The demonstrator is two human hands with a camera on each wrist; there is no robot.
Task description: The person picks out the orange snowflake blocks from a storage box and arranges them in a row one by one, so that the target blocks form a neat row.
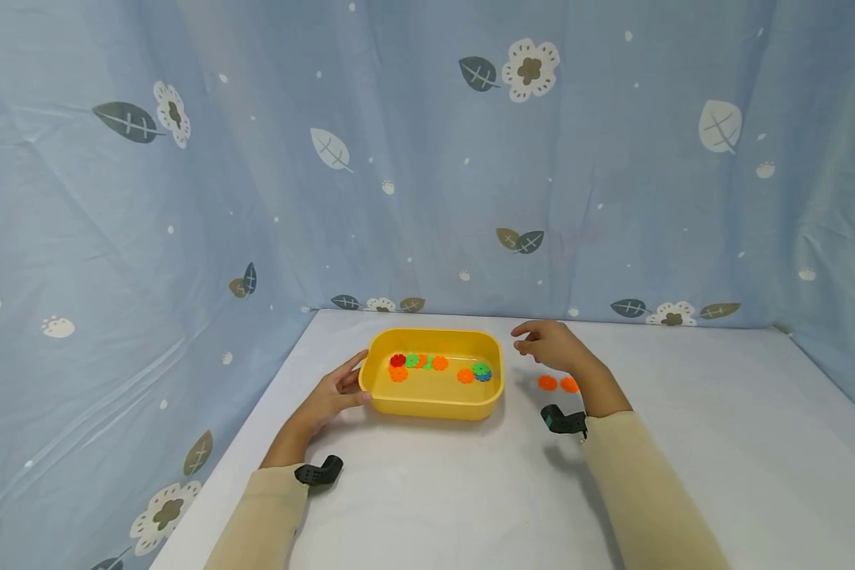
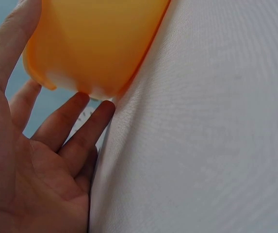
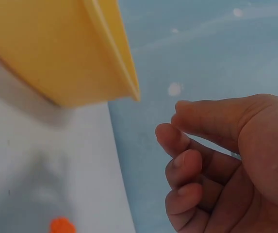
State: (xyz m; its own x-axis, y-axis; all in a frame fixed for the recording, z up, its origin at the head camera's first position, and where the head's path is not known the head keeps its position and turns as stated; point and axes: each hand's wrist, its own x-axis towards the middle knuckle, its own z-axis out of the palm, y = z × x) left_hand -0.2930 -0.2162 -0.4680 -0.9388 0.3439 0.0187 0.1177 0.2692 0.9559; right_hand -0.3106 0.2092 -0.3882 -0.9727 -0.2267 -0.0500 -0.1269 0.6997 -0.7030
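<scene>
A yellow plastic bin [image 1: 435,408] stands on the white table. My left hand [image 1: 335,397] rests against its left end, fingers fairly straight along the wall and thumb by the front corner; in the left wrist view that hand [image 2: 46,160] touches the bin [image 2: 95,43] with its fingertips. Several small notched plastic discs lie inside, among them a red disc [image 1: 397,360], a green disc [image 1: 480,369] and an orange disc [image 1: 439,363]. My right hand [image 1: 552,344] hovers beyond the right end, fingers loosely bent; in the right wrist view nothing shows between thumb and fingers [image 3: 178,162].
Two orange discs, a left one [image 1: 547,382] and a right one [image 1: 569,385], lie on the table under my right wrist. The white tabletop [image 1: 427,507] ends at a blue patterned curtain [image 1: 427,198] behind and at the sides.
</scene>
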